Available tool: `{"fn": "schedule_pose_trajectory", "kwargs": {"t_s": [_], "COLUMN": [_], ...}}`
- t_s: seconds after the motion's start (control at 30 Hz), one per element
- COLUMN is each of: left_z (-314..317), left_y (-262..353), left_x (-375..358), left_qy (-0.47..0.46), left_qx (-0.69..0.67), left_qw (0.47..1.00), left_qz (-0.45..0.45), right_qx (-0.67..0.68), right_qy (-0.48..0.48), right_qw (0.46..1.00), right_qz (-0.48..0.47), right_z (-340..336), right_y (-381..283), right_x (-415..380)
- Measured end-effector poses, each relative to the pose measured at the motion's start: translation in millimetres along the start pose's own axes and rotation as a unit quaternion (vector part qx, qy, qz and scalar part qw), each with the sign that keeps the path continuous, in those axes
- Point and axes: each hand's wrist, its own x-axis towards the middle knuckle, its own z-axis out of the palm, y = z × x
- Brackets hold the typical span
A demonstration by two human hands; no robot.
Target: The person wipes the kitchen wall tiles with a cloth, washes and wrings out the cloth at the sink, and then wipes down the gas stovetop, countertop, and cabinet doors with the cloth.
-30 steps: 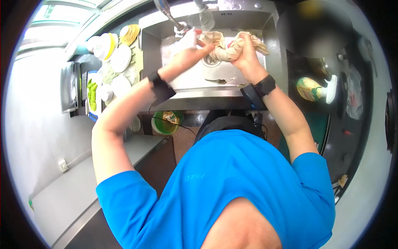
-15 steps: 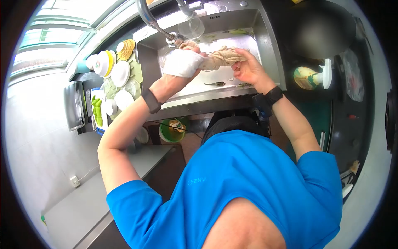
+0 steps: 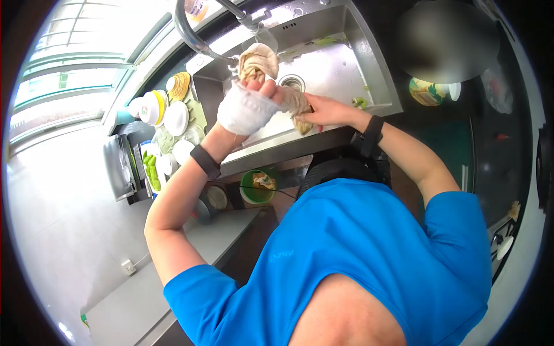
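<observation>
A beige cloth, twisted and bunched, is held over the sink. My left hand, wrapped in a white covering like gauze, is closed around its middle, and one end bulges out beyond the fingers. At the other end my right hand grips the cloth near the sink's front edge, its fingers partly hidden behind the fabric. The curved tap stands close behind the cloth's upper end. Below the hands the round drain shows, and green scraps lie on the sink floor.
Left of the sink stand white bowls and plates and a tray of green pods. A pump bottle and a large round dark pan, blurred, are on the right. A green bin sits below the counter.
The cloth has turned from lying sideways to slanting, its right end now lower and nearer me. My right hand moved down and left; my left hand shifted slightly. The view has tilted.
</observation>
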Motion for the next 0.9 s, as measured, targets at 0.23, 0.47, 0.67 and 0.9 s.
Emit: {"fn": "schedule_pose_trajectory", "kwargs": {"t_s": [0.23, 0.47, 0.67, 0.9], "left_z": [-16, -1, 13, 14], "left_y": [14, 13, 3, 1], "left_x": [-22, -22, -18, 6], "left_qy": [0.086, -0.027, 0.053, -0.036], "left_qx": [0.052, -0.08, -0.319, -0.743], "left_qw": [0.99, 0.994, 0.918, 0.54], "left_qz": [0.097, -0.073, -0.229, -0.393], "right_qx": [0.759, 0.649, 0.764, 0.808], "right_qy": [-0.248, 0.119, 0.21, 0.137], "right_qw": [0.599, 0.723, 0.607, 0.57], "right_qz": [-0.057, -0.204, -0.059, -0.062], "right_z": [20, 51, 5, 0], "right_y": [-11, -16, -40, -15], "right_x": [17, 37, 74, 83]}}
